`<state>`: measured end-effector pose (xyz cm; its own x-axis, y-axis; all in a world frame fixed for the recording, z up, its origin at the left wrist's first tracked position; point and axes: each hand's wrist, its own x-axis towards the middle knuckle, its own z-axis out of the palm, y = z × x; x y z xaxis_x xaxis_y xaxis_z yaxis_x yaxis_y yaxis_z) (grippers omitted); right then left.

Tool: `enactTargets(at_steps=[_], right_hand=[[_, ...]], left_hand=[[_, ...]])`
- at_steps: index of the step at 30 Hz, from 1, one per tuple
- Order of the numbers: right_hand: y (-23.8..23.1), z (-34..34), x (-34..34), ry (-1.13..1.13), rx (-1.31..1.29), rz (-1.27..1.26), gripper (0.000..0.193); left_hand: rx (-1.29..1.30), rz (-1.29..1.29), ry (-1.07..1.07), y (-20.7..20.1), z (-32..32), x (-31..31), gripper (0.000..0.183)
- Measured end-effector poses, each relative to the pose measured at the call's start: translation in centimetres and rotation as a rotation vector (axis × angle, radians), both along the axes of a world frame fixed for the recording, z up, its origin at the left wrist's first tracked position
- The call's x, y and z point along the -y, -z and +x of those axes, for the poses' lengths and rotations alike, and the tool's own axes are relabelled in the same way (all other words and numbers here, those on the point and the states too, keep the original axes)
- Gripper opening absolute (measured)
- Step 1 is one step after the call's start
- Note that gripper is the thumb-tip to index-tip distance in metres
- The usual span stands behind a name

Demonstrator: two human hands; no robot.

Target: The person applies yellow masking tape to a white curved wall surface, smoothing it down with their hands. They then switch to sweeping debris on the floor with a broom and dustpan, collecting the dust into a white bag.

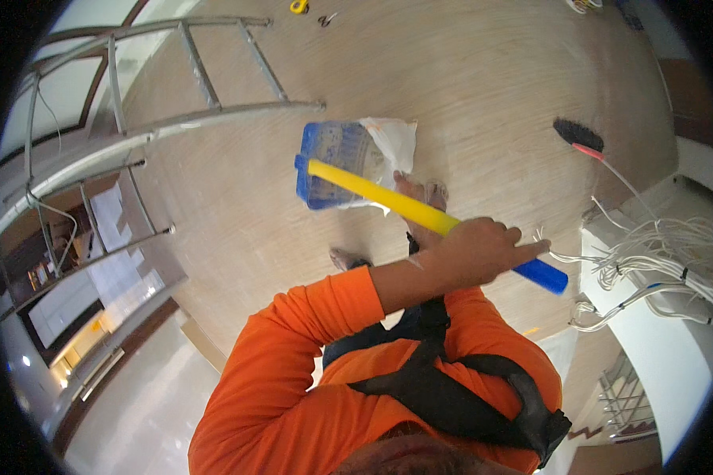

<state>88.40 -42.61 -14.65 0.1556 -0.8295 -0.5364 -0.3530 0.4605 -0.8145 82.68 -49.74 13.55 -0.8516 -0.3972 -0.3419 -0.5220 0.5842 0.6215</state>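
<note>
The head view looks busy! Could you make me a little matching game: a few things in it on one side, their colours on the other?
Things:
1. dustpan
2. dustpan handle, gripped by the left hand
3. sleeve
4. cables

Colours:
A. white
B. orange
C. blue
D. yellow with a blue end

Pairs: 1-C, 2-D, 3-B, 4-A
</note>
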Motion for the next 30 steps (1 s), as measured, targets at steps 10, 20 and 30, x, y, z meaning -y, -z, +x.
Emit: enactTargets(at_steps=[10, 20, 30], right_hand=[[0.0, 1.4, 1.0, -0.121, -0.090, -0.032, 0.034], [0.5, 2.1, 2.0, -0.164, -0.146, -0.049, 0.035], [1.1, 0.8, 3.3, -0.198, -0.165, -0.085, 0.037]], left_hand=[[-0.137, -0.077, -0.010, 0.1, 4.0, 0.0, 0.050], [-0.192, -0.133, -0.016, 3.4, 5.4, -2.0, 0.024], [0.102, -0.124, -0.300, 9.8, 15.3, 1.3, 0.036]])
